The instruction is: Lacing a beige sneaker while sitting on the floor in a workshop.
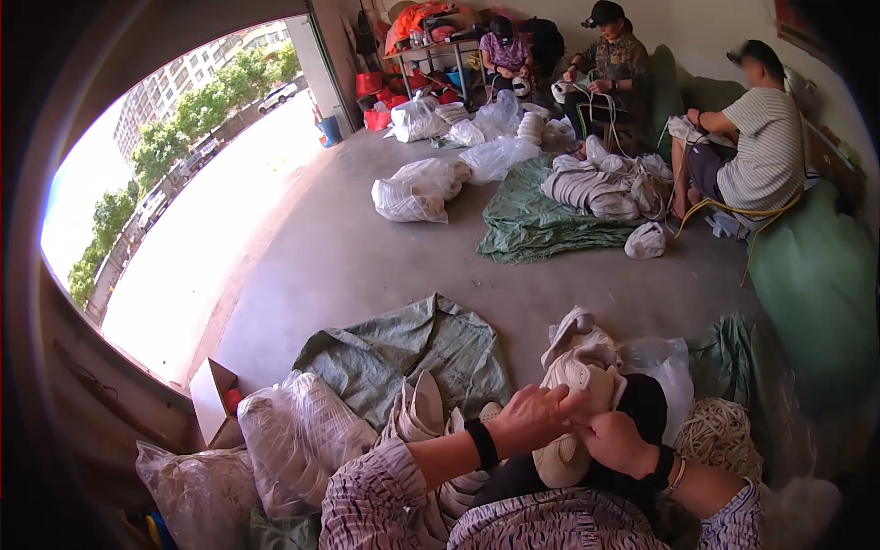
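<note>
A cream shoe (561, 460) lies across my lap, its toe toward me. Just above it my left hand (532, 418) is closed, thumb and fingertips pinched together and a little blurred. Close beside it, my right hand (620, 442) is curled with its fingers closed. Whatever thin thing the two hands pinch between them is too small to make out. More pale shoes (587, 359) lie bunched just beyond my hands. Along my left forearm stands a stack of cream shoes (420, 409), partly hidden by my sleeve. A tangled heap of cream laces (720, 436) sits to the right of my right hand.
Clear plastic bags of pale shoes (307, 431) stand at my left. A green woven sheet (412, 353) lies ahead. Farther off, shoes (605, 188) are heaped on another green sheet (518, 215). Three seated people, one a person in a striped shirt (761, 147), handle shoes near the wall.
</note>
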`<state>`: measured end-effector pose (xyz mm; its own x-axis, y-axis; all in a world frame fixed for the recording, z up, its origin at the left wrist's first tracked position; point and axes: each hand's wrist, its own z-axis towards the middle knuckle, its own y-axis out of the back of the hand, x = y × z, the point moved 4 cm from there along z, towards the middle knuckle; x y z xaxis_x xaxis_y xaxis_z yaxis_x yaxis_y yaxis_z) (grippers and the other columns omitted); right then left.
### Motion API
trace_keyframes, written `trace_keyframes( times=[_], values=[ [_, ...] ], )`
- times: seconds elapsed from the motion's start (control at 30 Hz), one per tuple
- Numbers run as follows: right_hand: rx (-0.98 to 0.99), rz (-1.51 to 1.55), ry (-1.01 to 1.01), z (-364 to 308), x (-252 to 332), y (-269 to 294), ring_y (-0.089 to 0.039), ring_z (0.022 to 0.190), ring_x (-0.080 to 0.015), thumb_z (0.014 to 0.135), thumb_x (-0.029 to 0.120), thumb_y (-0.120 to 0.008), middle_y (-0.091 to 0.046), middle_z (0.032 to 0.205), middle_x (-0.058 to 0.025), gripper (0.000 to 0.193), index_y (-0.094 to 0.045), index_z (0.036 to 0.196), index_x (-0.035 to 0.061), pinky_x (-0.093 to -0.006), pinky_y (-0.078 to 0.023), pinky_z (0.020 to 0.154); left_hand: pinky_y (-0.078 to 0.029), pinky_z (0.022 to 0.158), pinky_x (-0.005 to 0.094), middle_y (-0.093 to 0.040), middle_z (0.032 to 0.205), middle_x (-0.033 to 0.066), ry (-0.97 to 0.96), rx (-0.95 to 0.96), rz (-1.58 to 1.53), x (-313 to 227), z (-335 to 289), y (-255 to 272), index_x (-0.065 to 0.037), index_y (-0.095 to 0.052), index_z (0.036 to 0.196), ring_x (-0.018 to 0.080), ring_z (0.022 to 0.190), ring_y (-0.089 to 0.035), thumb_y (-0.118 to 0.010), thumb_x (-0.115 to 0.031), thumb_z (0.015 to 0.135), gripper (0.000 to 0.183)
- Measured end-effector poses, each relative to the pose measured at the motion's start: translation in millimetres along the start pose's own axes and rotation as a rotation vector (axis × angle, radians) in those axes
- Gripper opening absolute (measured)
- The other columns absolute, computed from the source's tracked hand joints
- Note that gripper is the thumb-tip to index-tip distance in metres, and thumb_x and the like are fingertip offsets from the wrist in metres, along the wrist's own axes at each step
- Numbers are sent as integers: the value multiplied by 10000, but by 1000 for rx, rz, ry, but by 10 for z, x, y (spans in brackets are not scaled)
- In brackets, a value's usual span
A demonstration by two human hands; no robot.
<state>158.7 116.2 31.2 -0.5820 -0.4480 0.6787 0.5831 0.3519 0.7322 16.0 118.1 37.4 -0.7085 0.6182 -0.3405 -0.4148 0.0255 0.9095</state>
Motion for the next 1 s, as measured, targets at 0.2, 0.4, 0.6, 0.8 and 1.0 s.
trace_keyframes(
  times=[0.2, 0.4, 0.6, 0.8, 1.0],
  values=[
    [47, -186, 65, 32, -32, -19, -622, 661, -368, 881, 214, -537, -634, 732, -170, 174, -663, 980, 148, -444, -500, 588, -508, 590, 373, -643, 785, 56, -107, 411, 142, 7, 270, 9, -123, -508, 1034, 238, 721, -666, -621, -299, 817, 302],
    [38, 129, 94, 107, -194, 3, -630, 776, -361, 853, 230, -599, -647, 810, -163, 192, -666, 1009, 141, -417, -511, 666, -501, 627, 385, -641, 790, 48, 9, 205, -178, 15, 102, 49, -201, -573, 1078, 269, 734, -651, -642, -317, 793, 316],
    [-29, -162, 31, 169, -301, 188, -618, 733, -384, 859, 181, -587, -621, 749, -183, 149, -563, 896, 38, -434, -487, 612, -481, 630, 419, -631, 813, 64, -53, 108, -73, 104, -6, -134, -166, -563, 1067, 310, 736, -621, -611, -327, 833, 288],
    [-89, 616, -90, 223, -138, 581, -425, 547, -27, 910, 81, -507, -469, 666, 30, 48, -502, 901, 34, -188, -358, 495, -500, 666, 394, -591, 916, 99, 297, -116, -429, -101, 171, 77, -114, -533, 1192, 321, 785, -614, -633, -244, 827, 400],
    [-212, 519, -57, 268, -214, 557, -441, 626, -27, 921, 91, -489, -496, 717, 42, 101, -560, 962, 32, -206, -387, 562, -419, 564, 188, -635, 850, 11, 466, -89, -1278, -6, 224, -117, -14, -593, 998, 32, 649, -513, -502, -130, 938, 159]
  ],
)
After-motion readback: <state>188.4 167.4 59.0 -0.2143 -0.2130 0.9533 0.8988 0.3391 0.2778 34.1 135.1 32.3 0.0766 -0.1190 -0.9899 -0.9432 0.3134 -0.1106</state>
